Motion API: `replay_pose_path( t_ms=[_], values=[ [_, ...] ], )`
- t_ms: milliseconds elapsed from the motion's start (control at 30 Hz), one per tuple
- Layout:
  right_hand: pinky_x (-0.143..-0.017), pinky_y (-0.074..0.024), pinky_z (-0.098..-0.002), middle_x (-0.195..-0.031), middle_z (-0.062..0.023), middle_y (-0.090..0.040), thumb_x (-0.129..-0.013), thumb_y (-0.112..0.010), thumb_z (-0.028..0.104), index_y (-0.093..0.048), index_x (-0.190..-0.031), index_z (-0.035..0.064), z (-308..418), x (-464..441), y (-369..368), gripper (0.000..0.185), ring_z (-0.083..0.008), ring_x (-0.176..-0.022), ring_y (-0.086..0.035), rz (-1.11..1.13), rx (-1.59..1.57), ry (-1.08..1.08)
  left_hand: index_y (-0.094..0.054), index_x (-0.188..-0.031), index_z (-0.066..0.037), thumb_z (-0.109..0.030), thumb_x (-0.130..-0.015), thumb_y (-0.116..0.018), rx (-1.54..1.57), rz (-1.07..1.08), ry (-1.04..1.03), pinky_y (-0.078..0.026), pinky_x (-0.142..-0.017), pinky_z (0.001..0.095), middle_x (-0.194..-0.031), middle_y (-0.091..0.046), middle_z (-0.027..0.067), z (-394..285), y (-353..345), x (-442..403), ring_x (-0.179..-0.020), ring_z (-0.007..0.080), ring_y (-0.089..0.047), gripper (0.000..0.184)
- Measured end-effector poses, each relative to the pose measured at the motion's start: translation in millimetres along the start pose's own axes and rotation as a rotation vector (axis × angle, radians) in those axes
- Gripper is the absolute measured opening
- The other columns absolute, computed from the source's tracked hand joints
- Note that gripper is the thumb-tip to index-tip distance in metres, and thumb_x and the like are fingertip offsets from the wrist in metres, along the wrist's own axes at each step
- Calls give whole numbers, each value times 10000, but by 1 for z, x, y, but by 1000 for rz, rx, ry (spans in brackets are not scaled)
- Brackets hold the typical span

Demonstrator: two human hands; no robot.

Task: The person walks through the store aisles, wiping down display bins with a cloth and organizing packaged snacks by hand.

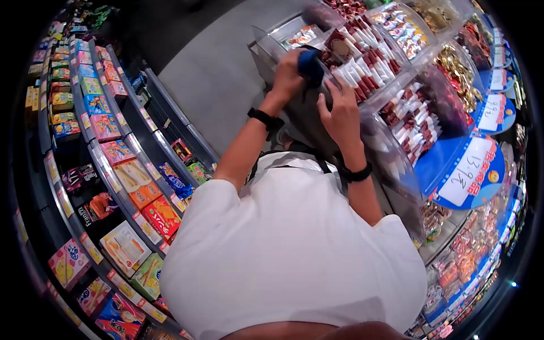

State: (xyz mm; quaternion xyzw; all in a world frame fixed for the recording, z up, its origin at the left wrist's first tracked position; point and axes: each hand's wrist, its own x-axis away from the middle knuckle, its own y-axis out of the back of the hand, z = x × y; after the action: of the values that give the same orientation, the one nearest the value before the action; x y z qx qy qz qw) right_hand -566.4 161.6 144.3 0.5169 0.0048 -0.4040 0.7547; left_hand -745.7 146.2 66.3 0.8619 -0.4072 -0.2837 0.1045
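Observation:
My left hand is closed around a bunched dark blue cloth, at the front edge of a clear candy bin. The cloth partly hides the fingertips. Just to the right, my right hand has its fingers stretched out and slightly apart, with nothing visible in them. It is at the bin's clear front wall; whether it touches the wall I cannot tell. Behind both hands, white-and-brown wrapped candy sticks lie in rows in the bin. Dark bands circle both wrists.
More clear bins of wrapped sweets stand on the right, with blue price signs sticking out. Shelves of boxed snacks run along the left. Grey floor shows between the shelves and the bins.

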Motion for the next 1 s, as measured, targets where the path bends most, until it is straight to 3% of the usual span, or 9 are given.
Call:
replay_pose_path(
  t_ms=[67, 167, 200, 267, 467, 633, 800, 900, 1000],
  values=[
    [-991, -435, -433, -1253, -215, -559, -850, -643, 102, -599, -1170, -30, -10, -13, -14, 349, -403, -1137, -541, 2, 39, -47, -589, -1159, -79, 23, -637, -696, -47, 105, -197, -431, -994, 447, -1145, -621, 153, -11, 2, -6, -1134, 376, -543, 542],
    [-945, -462, -424, -1186, -220, -588, -851, -636, 98, -599, -1150, -32, -29, -24, -24, 328, -400, -1077, -569, -10, 104, -98, -579, -1187, -108, -55, -633, -744, -200, 278, -234, -404, -1041, 439, -1230, -599, 100, -10, -2, -6, -1201, 370, -492, 581],
    [-912, -478, -419, -1143, -204, -600, -846, -636, 104, -607, -1122, -17, -36, -26, -24, 302, -377, -1043, -584, 36, 29, -135, -585, -1188, -136, 47, -590, -726, -228, 289, -231, -416, -1052, 427, -1208, -592, 56, -9, -1, -10, -1198, 356, -486, 641],
    [-829, -505, -404, -1007, -163, -620, -843, -630, 93, -621, -1073, 13, -45, -31, -28, 244, -339, -941, -612, 31, -53, -103, -596, -1168, -146, 43, -587, -726, -271, 295, -158, -430, -1031, 429, -1203, -598, 67, 7, 2, -20, -1187, 365, -496, 625],
    [-849, -489, -394, -1039, -136, -596, -781, -619, -42, -642, -1069, 20, -52, -30, -29, 296, -319, -972, -592, 96, -108, -145, -617, -1111, -123, 15, -655, -691, -335, 346, -23, -461, -980, 414, -1158, -614, 86, 33, 2, -44, -1123, 373, -526, 482],
    [-846, -493, -395, -1027, -133, -617, -748, -626, -69, -650, -1055, 24, -56, -28, -28, 321, -320, -966, -604, 96, -110, -143, -623, -1111, -139, -31, -614, -760, -347, 280, -139, -459, -981, 426, -1153, -605, 61, 4, -4, -23, -1127, 359, -512, 527],
    [-821, -503, -377, -1003, -97, -660, -707, -644, -69, -651, -994, 39, -55, -32, -24, 306, -293, -932, -622, 72, -109, -175, -623, -1107, -144, -12, -596, -768, -335, 456, -294, -446, -991, 432, -1141, -596, 79, 45, 12, -53, -1135, 355, -509, 548],
    [-811, -509, -366, -1007, -76, -677, -680, -655, -72, -660, -980, 52, -55, -32, -23, 324, -267, -926, -629, 80, -117, -210, -606, -1105, -101, -17, -615, -754, -342, 225, -32, -452, -967, 438, -1130, -563, 151, 92, 15, -62, -1112, 388, -525, 519],
    [-806, -512, -360, -1005, -70, -680, -676, -657, -74, -662, -968, 52, -56, -33, -24, 318, -259, -922, -631, 68, -124, -225, -590, -1136, -100, -10, -659, -728, -219, 136, 163, -481, -916, 393, -1099, -591, 122, 114, 7, -81, -1035, 320, -583, 505]
  ],
)
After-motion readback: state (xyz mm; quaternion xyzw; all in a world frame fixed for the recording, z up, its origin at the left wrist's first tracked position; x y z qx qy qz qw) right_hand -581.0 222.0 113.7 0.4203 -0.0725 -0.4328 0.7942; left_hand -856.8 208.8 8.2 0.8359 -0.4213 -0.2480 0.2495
